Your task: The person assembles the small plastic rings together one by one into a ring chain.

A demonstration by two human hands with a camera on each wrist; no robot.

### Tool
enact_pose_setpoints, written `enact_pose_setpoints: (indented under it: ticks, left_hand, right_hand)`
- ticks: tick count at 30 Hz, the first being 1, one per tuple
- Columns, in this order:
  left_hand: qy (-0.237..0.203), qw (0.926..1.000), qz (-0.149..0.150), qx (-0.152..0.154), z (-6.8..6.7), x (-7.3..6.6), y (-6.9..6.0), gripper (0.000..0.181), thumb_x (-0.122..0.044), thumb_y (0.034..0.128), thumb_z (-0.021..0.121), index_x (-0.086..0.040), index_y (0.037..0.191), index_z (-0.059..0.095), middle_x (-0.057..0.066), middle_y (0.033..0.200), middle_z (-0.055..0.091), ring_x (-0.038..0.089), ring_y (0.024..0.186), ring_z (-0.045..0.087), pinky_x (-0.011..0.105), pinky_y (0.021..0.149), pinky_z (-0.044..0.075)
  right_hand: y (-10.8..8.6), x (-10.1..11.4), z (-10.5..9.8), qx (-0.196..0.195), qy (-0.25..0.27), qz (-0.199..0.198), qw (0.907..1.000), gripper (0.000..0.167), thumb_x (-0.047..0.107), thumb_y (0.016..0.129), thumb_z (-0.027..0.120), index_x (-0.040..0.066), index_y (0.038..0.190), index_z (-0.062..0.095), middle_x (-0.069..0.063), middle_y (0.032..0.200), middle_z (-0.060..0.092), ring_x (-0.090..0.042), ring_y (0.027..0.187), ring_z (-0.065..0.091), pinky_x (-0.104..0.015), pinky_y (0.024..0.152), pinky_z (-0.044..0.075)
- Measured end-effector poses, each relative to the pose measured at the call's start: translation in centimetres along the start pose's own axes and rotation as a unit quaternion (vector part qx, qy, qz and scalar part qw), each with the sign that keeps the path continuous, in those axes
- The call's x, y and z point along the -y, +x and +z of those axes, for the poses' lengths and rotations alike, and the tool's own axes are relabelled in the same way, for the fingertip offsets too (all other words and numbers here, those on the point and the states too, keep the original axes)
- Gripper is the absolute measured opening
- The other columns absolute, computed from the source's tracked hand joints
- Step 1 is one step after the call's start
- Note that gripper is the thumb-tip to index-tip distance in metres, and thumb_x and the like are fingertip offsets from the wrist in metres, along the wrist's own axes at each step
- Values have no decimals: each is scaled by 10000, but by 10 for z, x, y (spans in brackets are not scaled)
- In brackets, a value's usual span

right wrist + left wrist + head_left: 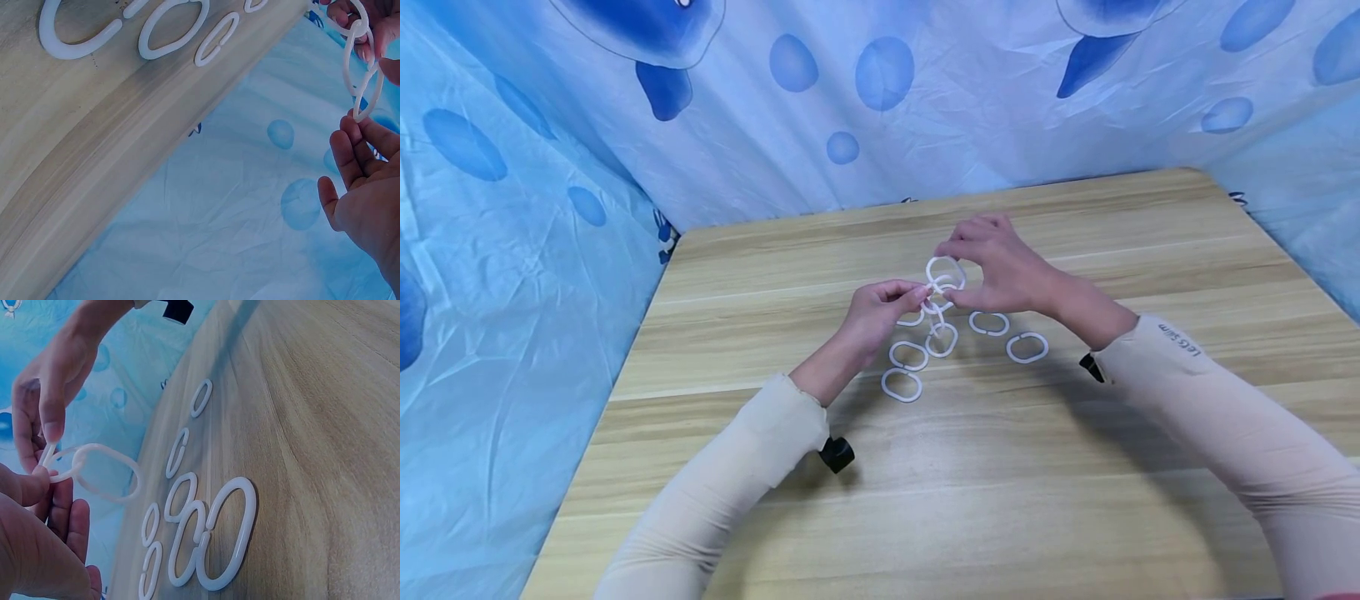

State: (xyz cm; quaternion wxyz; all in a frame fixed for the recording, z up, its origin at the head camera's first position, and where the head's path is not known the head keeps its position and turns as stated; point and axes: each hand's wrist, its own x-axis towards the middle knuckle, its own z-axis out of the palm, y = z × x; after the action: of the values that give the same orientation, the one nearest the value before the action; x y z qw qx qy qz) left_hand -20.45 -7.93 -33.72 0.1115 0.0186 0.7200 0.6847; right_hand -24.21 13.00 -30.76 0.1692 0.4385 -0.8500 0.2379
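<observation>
Above the wooden table, both hands hold a short chain of white, oval, split plastic links. My left hand pinches a link between thumb and fingertips. My right hand grips the uppermost link, its thumb below and fingers above. In the left wrist view, a linked link hangs out from the left fingertips. The right wrist view shows the right hand with fingers against the end link; the left hand holds the chain further up. Fingers partly hide the joints between links.
Several loose white links lie on the table below the hands, among them a near-left link and a right-hand link. A blue patterned curtain stands behind the table and at its sides. Black wrist cameras hang under the sleeves.
</observation>
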Motion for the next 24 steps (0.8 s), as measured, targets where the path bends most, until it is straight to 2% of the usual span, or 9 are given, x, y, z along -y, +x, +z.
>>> enact_pose_setpoints:
  ticks: [2,5,8,11,17,24]
  left_hand:
    - [8,10000,-9,-4,0,0,0,230,-167,910,679,24,1036,699,27,900,659,154,869,605,466,1014,421]
    - [26,10000,-23,-6,-1,1,0,221,-171,906,684,19,1018,704,134,944,656,172,882,607,467,1008,424]
    - [30,10000,-35,3,-1,2,0,218,-170,903,686,19,1010,707,243,1027,628,152,866,594,471,1007,423]
    - [41,10000,-44,5,-1,3,0,215,-172,902,687,14,1006,710,278,1070,610,125,846,579,472,1009,421]
    - [51,10000,-51,5,-1,3,0,211,-178,899,692,5,1000,713,256,1063,624,130,858,578,474,1011,418]
    - [132,9999,-94,-25,-1,3,0,196,-176,894,698,-7,991,721,106,935,663,121,850,576,469,1003,425]
  right_hand:
    - [0,1,0,17,-48,-7,10000,404,242,723,764,42,1065,685,-68,902,602,-254,910,518,-507,882,313]
    - [1,3,1,68,-106,11,9999,415,244,721,765,27,1065,685,-78,904,600,-252,899,518,-505,873,316]
    - [0,3,2,103,-141,35,9998,415,222,710,773,19,1060,685,-82,902,598,-256,891,523,-510,858,319]
    - [-1,2,3,117,-164,53,9998,410,202,698,776,25,1056,684,-76,897,599,-253,887,526,-515,853,321]
    - [0,3,2,150,-196,85,9997,393,241,707,771,46,1038,689,-46,861,586,-221,852,518,-501,846,330]
    - [0,3,1,247,-224,154,9993,368,279,713,757,76,1012,692,-13,829,566,-193,832,506,-482,839,331]
